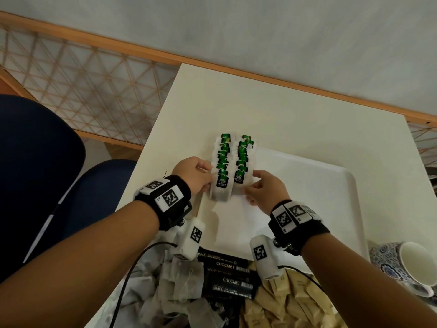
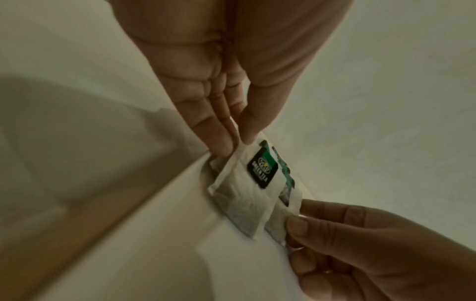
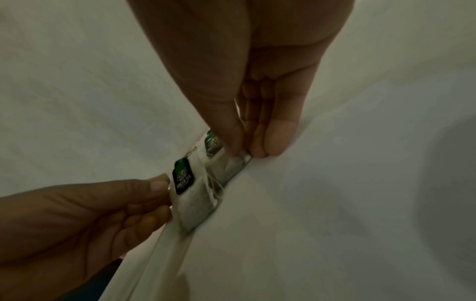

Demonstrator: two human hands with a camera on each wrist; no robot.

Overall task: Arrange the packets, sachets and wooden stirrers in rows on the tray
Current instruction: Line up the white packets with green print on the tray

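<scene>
Flanking two overlapping rows of green-tagged tea bags (image 1: 233,165) at the left end of the white tray (image 1: 331,185), both hands work the nearest bags so the rows stay straight and close together. The left hand (image 1: 192,177) has its grip pinched on the outer edge of the front bag of the left row (image 2: 247,187), thumb on top and fingers beneath. The right hand (image 1: 266,189) pinches the outer edge of the front bag of the right row (image 3: 226,163) in the same way. Holding each at its outer side probably lets the person slide the rows together without disturbing the shingled bags behind. Near the desk (image 1: 260,102) edge wait loose tea bags (image 1: 179,287), black Chocmet packets (image 1: 230,278) and brown paper sachets (image 1: 290,304), still unsorted. A patterned cup (image 1: 402,263) stands right of the tray.
</scene>
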